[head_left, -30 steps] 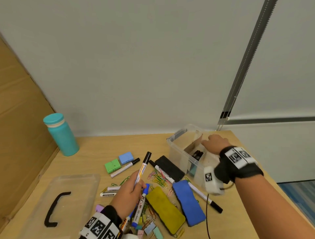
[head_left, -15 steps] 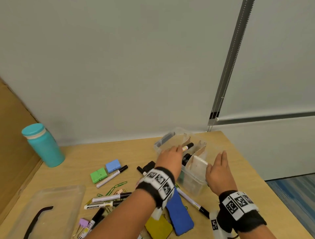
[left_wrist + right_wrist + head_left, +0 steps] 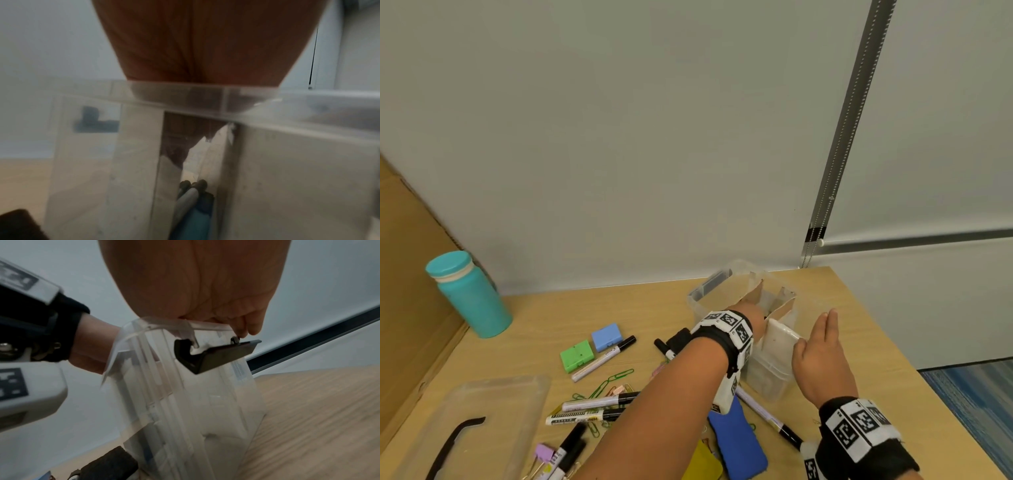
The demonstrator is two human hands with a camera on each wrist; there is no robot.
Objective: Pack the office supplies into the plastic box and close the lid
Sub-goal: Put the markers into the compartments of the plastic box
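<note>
The clear plastic box (image 3: 768,377) with cardboard dividers stands at the back right of the table. My left hand (image 3: 751,310) reaches down into it, and its fingers are hidden behind the wall. The left wrist view shows the palm (image 3: 205,48) over the rim (image 3: 308,100) and markers (image 3: 192,193) lying at the bottom. My right hand (image 3: 822,342) lies with straight fingers against the box's right side, thumb on the rim. In the right wrist view the palm (image 3: 195,280) sits above the black latch (image 3: 218,356). The lid (image 3: 500,404) lies front left.
Loose markers (image 3: 599,401), paper clips (image 3: 613,378), a green case (image 3: 576,355), a blue case (image 3: 605,336), a blue eraser (image 3: 736,442) and a yellow eraser (image 3: 702,462) lie left of the box. A teal bottle (image 3: 469,294) stands back left beside cardboard (image 3: 407,274).
My left hand carried a marker from the table to the box and went down inside. My right hand came out of the box and settled against its right side.
</note>
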